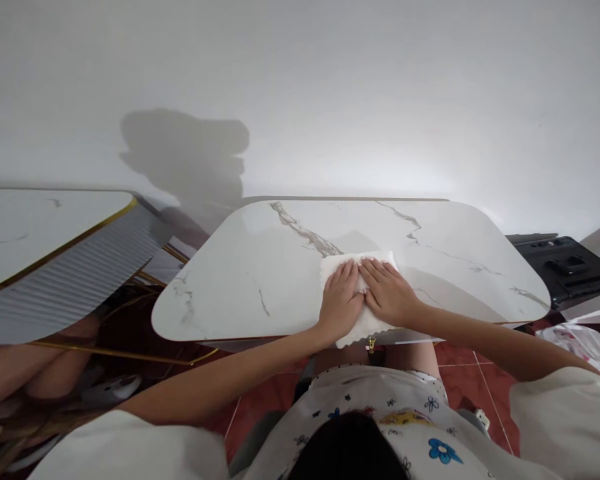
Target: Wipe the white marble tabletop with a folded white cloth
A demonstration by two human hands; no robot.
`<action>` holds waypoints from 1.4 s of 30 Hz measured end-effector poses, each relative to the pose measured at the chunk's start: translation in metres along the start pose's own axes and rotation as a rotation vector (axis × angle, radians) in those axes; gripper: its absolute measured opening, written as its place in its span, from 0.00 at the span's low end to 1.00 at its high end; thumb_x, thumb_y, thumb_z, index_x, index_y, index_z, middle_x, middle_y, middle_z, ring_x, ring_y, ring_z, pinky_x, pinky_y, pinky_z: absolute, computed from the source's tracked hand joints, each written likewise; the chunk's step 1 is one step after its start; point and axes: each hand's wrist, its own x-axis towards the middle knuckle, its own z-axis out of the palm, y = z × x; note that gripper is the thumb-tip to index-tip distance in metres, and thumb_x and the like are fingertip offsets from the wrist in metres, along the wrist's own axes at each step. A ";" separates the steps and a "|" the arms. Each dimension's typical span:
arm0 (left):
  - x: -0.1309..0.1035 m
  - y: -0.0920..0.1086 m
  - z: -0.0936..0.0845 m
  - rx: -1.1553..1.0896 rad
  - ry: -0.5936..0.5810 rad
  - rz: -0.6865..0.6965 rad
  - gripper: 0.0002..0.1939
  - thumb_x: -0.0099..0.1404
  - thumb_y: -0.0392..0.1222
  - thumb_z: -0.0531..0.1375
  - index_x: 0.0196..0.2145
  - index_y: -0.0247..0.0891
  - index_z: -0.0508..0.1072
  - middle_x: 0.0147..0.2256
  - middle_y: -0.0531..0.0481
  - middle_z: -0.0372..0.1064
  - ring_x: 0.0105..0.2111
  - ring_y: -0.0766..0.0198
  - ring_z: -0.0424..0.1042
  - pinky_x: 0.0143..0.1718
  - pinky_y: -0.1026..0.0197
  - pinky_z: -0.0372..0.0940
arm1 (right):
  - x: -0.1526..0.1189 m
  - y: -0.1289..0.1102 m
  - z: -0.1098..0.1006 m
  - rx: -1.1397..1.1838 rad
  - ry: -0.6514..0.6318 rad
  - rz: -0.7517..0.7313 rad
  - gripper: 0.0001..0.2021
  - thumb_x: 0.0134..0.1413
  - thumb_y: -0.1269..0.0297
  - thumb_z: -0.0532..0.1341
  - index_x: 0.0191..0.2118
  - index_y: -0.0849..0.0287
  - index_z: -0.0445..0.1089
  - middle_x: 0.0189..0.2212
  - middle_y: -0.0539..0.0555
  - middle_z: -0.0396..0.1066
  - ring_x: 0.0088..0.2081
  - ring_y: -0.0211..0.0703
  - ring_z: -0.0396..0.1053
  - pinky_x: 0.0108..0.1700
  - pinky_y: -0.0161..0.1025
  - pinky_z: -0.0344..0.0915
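A white cloth (pixel 373 325) with a scalloped edge lies on the white marble-patterned tabletop (pixel 230 280), and its near edge hangs slightly over the front. My left hand (pixel 341 300) rests flat on the cloth's left part, fingers stretched forward. Beside it, my right hand (pixel 387 293) presses flat on the right part, fingers also straight. The two hands touch or nearly touch at the thumbs. Both palms face down, so the cloth beneath them is hidden.
A plain wall (pixel 330 100) stands right behind the table. At left is a second marble-patterned table (pixel 45 233) with a gold edge and ribbed grey side; a person's legs (pixel 55 363) show below it. At right are a black case (pixel 570 267) and a plastic bag (pixel 583 343).
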 end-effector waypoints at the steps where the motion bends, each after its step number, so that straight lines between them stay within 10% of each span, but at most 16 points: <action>1: 0.004 0.003 0.003 -0.012 -0.002 0.005 0.33 0.58 0.36 0.50 0.63 0.41 0.57 0.64 0.47 0.51 0.65 0.54 0.49 0.64 0.46 0.51 | 0.000 0.006 -0.001 -0.001 -0.003 0.004 0.28 0.59 0.66 0.47 0.64 0.68 0.55 0.64 0.63 0.54 0.65 0.50 0.50 0.64 0.52 0.49; 11: 0.095 0.015 0.021 -0.031 0.022 0.056 0.29 0.60 0.34 0.47 0.60 0.31 0.61 0.62 0.39 0.55 0.64 0.52 0.52 0.64 0.47 0.49 | 0.051 0.079 0.003 -0.076 -0.044 0.081 0.27 0.59 0.67 0.47 0.63 0.70 0.57 0.63 0.63 0.55 0.64 0.50 0.51 0.63 0.49 0.49; 26: 0.243 -0.030 0.036 0.063 0.106 0.131 0.24 0.63 0.31 0.45 0.55 0.29 0.65 0.58 0.39 0.62 0.60 0.55 0.58 0.62 0.53 0.51 | 0.175 0.163 0.031 -0.108 0.001 0.175 0.25 0.60 0.69 0.47 0.61 0.71 0.58 0.63 0.62 0.56 0.63 0.51 0.52 0.62 0.46 0.48; 42: 0.275 -0.036 0.034 0.080 0.117 0.145 0.18 0.62 0.29 0.46 0.42 0.36 0.71 0.45 0.42 0.71 0.50 0.54 0.67 0.55 0.52 0.58 | 0.203 0.183 0.040 -0.100 0.053 0.210 0.22 0.60 0.70 0.46 0.57 0.68 0.62 0.59 0.62 0.62 0.59 0.49 0.58 0.59 0.45 0.51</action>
